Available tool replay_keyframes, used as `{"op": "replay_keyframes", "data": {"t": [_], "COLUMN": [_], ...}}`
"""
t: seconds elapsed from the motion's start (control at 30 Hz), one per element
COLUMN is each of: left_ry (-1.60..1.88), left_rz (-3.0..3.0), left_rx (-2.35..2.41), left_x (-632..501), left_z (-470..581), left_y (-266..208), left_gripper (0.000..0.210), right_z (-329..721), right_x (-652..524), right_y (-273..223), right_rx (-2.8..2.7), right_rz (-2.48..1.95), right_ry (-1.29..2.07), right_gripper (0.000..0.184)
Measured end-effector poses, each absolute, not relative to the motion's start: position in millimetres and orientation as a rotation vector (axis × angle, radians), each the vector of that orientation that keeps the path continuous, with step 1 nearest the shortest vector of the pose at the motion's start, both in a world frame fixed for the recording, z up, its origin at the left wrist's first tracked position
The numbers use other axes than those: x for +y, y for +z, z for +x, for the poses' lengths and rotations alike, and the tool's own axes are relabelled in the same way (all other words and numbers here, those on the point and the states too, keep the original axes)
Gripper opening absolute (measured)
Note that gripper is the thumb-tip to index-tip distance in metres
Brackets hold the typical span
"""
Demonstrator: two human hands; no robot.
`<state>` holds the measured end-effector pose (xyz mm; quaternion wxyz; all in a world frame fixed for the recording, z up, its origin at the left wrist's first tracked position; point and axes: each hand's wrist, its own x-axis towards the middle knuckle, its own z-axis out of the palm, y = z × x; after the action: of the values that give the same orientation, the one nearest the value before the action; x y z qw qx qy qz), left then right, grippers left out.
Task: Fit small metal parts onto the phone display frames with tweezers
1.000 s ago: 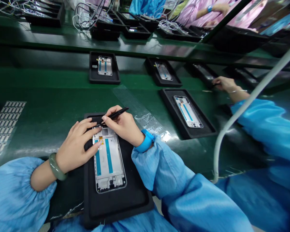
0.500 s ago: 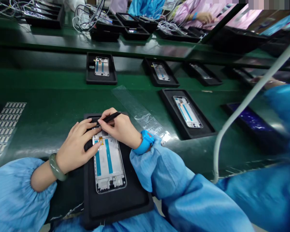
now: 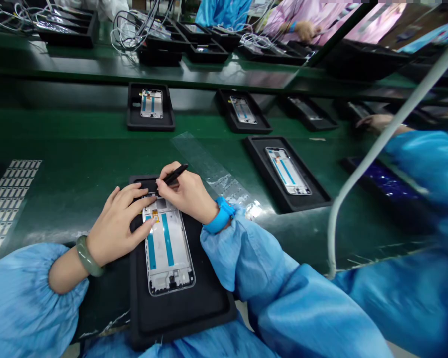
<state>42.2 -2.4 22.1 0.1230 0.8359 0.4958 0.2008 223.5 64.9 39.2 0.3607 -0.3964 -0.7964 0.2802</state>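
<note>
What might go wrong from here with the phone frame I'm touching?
The black pen-like tool in your right hand is close to your left hand; a slip might jab it or scratch the phone frame. Your left thumb sits by the small orange part and might disturb it. The black tray beneath seems to jut past the bench edge, so a knock might tip it.
</note>
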Motion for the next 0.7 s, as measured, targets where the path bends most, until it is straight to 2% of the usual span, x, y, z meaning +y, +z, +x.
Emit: {"op": "replay_keyframes", "data": {"t": [0.2, 0.3, 0.4, 0.53, 0.7], "left_ry": [0.526, 0.499, 0.508, 0.549, 0.587], "left_rz": [2.488, 2.498, 2.493, 2.458, 2.384], "left_rx": [1.468, 1.476, 1.47, 1.481, 1.429], "left_x": [-2, -2, -2, -2, -2], "left_z": [42, 42, 42, 41, 38], "left_y": [23, 25, 26, 24, 19], "left_gripper": [0.038, 0.037, 0.036, 0.031, 0.032], "right_z": [221, 227, 245, 271, 285], "right_x": [65, 68, 77, 95, 111], "right_y": [37, 43, 55, 58, 39], "right_rx": [-2.045, -1.81, -1.675, -2.197, -2.702], "right_rz": [-0.967, -0.973, -1.043, -1.23, -1.339], "right_ry": [0.738, 0.788, 0.55, 0.181, 0.323], "right_gripper": [0.007, 0.015, 0.019, 0.019, 0.031]}}
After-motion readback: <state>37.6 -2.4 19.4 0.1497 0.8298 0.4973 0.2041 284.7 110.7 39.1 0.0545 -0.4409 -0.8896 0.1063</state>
